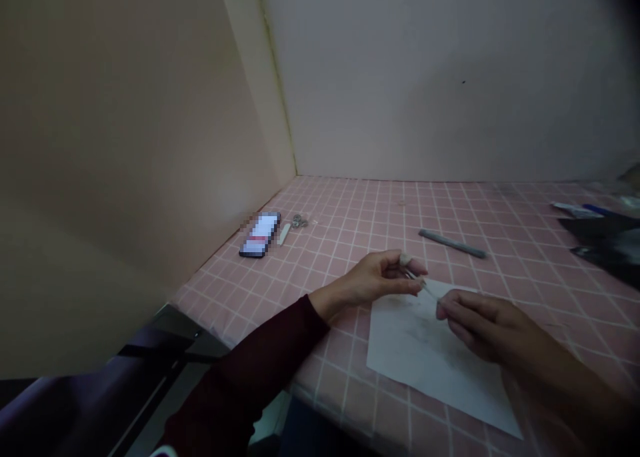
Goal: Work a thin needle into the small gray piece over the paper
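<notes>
Head cam, pinching a tiny pale stick [423,287] over white paper [425,360]
Left hand [375,278] has it in a tight pinch, right hand [483,327] half-curled just beside it, can't tell if touching.

No legible writing anywhere
The phone [260,235] along the left edge of the bench [360,210] has a pixelated screen showing only white and red bands; the white sheet of paper [425,363] bears faint grey marks, and the pen-like items [575,209] at the right edge are too small to read
</notes>
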### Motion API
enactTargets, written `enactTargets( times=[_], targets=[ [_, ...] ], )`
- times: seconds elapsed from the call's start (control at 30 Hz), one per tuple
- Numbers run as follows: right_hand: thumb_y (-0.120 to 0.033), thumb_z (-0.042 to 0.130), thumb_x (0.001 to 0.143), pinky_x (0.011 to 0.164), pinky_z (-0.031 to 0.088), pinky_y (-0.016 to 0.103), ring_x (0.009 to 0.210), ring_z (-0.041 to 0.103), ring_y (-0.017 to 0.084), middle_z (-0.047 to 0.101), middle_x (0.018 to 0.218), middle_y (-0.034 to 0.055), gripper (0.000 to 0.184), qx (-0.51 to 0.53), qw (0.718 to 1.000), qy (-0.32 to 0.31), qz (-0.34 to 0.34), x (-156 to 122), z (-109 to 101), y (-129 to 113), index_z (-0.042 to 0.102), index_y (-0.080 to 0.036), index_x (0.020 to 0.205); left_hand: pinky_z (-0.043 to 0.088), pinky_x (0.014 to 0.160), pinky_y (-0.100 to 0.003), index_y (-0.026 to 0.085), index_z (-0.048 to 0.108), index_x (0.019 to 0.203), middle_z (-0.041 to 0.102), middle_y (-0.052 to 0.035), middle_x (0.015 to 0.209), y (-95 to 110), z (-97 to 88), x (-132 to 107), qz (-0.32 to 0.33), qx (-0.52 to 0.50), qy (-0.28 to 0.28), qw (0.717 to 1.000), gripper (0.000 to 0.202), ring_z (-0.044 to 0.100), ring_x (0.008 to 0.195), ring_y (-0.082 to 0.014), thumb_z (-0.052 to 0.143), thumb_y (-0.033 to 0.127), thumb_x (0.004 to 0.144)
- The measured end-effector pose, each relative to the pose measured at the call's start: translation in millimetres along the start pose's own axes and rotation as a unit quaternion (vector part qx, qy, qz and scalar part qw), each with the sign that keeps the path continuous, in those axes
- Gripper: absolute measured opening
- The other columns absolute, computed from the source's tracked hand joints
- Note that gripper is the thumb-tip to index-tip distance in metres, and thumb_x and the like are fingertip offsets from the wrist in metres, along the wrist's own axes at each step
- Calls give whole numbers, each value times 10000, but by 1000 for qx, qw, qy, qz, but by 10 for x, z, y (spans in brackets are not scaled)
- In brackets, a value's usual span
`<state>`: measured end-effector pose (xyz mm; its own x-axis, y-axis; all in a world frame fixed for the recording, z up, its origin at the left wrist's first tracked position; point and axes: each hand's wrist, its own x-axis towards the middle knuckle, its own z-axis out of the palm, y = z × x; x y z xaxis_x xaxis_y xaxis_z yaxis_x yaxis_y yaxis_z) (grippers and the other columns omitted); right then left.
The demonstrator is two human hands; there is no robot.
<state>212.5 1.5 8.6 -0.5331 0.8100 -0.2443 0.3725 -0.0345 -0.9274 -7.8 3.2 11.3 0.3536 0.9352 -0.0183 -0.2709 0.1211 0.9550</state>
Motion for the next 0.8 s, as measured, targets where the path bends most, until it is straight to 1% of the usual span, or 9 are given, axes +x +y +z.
enactTargets(
  times=[0.07,0.13,0.23,0.33,0.4,0.53,0.6,0.67,0.8],
  targets=[
    [-610,538,885,446,151,215,445,227,70,367,557,-61,423,93,993,-30,64,-12,-10,-56,596,-197,814,468,828,-300,140,666,933,668,-32,909,31,13,-11,10,-11,-16,1000,379,627,815,-121,866,242,628],
    [-608,545,882,442,144,214,432,215,63,377,546,-63,419,103,992,-38,67,-16,1,-80,596,-197,822,466,833,-300,139,666,938,672,-33,903,39,10,-11,15,-11,-23,1000,376,630,812,-121,863,236,633],
    [-551,520,915,469,272,238,467,373,100,465,566,-24,385,-27,999,-13,-28,-3,44,-39,586,-204,762,474,789,-304,137,657,991,669,-25,828,14,-19,0,12,10,-15,1000,424,632,727,-118,859,289,651],
    [-453,536,909,606,397,305,590,529,164,575,657,17,279,-188,968,67,-155,15,79,44,596,-218,772,463,696,-282,139,643,982,650,-6,741,-28,-47,15,-9,38,9,999,445,604,634,-107,857,352,655],
    [-439,530,912,627,405,317,597,539,171,586,667,18,256,-211,959,86,-170,18,79,71,605,-223,796,457,672,-275,138,639,948,636,3,711,-41,-51,21,-23,44,20,999,440,593,615,-105,862,364,644],
    [-564,503,922,482,312,252,489,404,118,484,589,-11,408,-55,997,19,-46,4,39,4,566,-213,724,478,801,-316,141,649,978,670,-28,840,-13,-22,13,-4,14,1,1000,450,639,767,-133,877,295,622],
    [-616,506,905,438,227,228,445,297,91,430,568,-37,426,32,999,-9,31,-7,25,-48,588,-211,797,473,844,-326,144,652,994,679,-45,915,5,-11,8,14,6,-15,1000,450,643,832,-140,876,267,624],
    [-624,490,911,441,200,220,443,261,83,395,555,-52,435,51,997,-24,51,-14,27,-68,580,-209,818,471,840,-316,144,652,1002,677,-41,910,3,-15,11,24,6,-23,999,447,641,831,-135,872,263,632],
    [-501,491,939,546,348,270,552,463,139,501,608,-6,349,-129,987,17,-94,-3,63,22,568,-209,765,470,750,-287,140,640,1007,657,-11,774,-62,-57,40,19,25,-10,999,461,626,708,-116,863,330,652]
  ],
)
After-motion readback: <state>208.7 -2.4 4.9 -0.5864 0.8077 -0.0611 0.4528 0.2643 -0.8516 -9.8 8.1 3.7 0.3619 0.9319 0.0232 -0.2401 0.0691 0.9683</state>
